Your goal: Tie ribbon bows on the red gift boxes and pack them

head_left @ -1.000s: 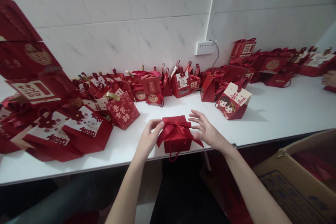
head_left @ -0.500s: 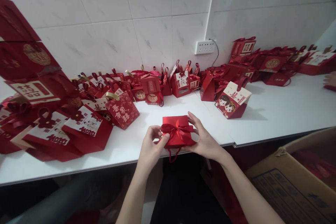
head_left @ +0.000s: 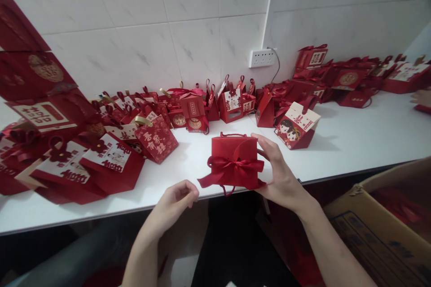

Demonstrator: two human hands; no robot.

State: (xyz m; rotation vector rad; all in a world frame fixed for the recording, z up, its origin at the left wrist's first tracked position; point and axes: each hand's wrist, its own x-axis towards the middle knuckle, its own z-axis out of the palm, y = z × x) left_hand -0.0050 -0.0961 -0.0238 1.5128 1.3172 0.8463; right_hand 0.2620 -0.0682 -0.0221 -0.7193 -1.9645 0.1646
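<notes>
A small red gift box [head_left: 234, 154] tied with a red ribbon bow [head_left: 232, 169] is lifted above the front edge of the white counter [head_left: 353, 143]. My right hand [head_left: 281, 175] grips its right side, thumb on the front and fingers behind. Below and left of the box, my left hand [head_left: 175, 202] hangs apart from it with the fingers curled loosely in and nothing visible in them.
Several red wedding favour boxes and bags [head_left: 111, 157] crowd the counter's left side and run along the tiled wall to the far right. A wall socket [head_left: 261, 58] sits in the corner. An open cardboard carton [head_left: 387, 228] stands at lower right. Another person's hand [head_left: 420, 97] shows at the right edge.
The box left the counter and was tipped up so its bow faces me. My left hand let go of the ribbon and dropped down to the left. My right hand now holds the box alone.
</notes>
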